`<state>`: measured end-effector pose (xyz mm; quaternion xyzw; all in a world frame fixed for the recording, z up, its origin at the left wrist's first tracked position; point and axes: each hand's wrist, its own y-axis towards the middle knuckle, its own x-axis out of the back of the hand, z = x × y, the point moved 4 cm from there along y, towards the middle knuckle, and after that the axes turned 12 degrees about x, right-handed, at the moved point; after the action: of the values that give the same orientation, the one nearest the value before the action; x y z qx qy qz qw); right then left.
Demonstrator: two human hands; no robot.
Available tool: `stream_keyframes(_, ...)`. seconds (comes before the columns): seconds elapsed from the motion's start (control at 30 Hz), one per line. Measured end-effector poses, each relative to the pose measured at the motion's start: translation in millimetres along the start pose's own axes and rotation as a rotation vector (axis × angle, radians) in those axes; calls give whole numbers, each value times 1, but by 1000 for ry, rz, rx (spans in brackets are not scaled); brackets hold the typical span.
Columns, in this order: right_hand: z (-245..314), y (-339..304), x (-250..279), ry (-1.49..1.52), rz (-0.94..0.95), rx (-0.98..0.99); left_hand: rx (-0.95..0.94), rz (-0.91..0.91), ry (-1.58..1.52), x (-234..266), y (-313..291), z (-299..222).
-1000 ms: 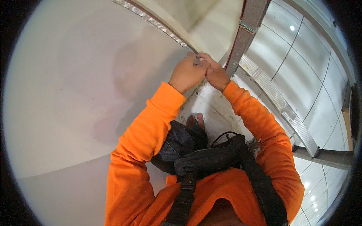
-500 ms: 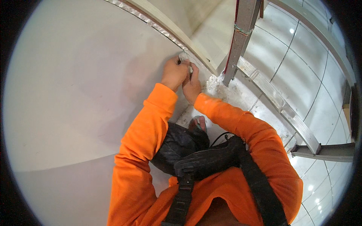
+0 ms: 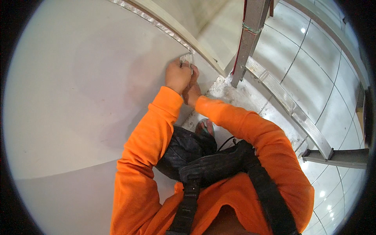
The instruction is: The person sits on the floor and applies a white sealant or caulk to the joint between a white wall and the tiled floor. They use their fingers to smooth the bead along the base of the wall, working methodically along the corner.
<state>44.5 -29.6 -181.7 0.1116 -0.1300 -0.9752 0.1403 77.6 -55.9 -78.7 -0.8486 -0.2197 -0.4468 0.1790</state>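
Note:
Both of my hands are together against a pale, smooth wall panel (image 3: 86, 86), close to its far edge. My left hand (image 3: 177, 77) is closed on a small whitish, crumpled-looking piece (image 3: 187, 58), whose kind I cannot make out. This piece sticks out past the fingertips and lies at the panel's surface. My right hand (image 3: 192, 91) is just right of the left and partly behind it. Its fingers are bent and pressed in by the left hand, and what they hold is mostly hidden.
A rough whitish strip (image 3: 158, 24) runs along the panel's edge beside a pale frame (image 3: 178, 33). To the right stands a metal ladder (image 3: 250, 39) with a ribbed rung (image 3: 290, 105). White crumbs and dust (image 3: 225, 88) lie on the tiled floor (image 3: 313, 70) near its foot.
My right hand has moved left and tucked in behind the left hand. My left hand has shifted slightly left along the panel. The ladder stays where it was.

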Motion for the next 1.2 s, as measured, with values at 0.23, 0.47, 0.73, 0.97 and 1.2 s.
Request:
stream_keyframes(0.23, -9, -17, 98, 69, 129, -141, -76, 335, 267, -18, -29, -26)
stream_keyframes(0.47, 4, 11, 132, 205, 283, -324, -13, 415, 145, -33, -34, -36)
stream_keyframes(0.73, -3, 16, 132, 189, 310, -227, -33, 387, 175, -32, -33, -38)
stream_keyframes(0.97, 0, 21, 135, 119, 347, -150, -5, 382, 143, -34, -30, -36)
stream_keyframes(1.2, 0, 22, 137, 69, 369, -165, -9, 388, 148, -31, -31, -40)
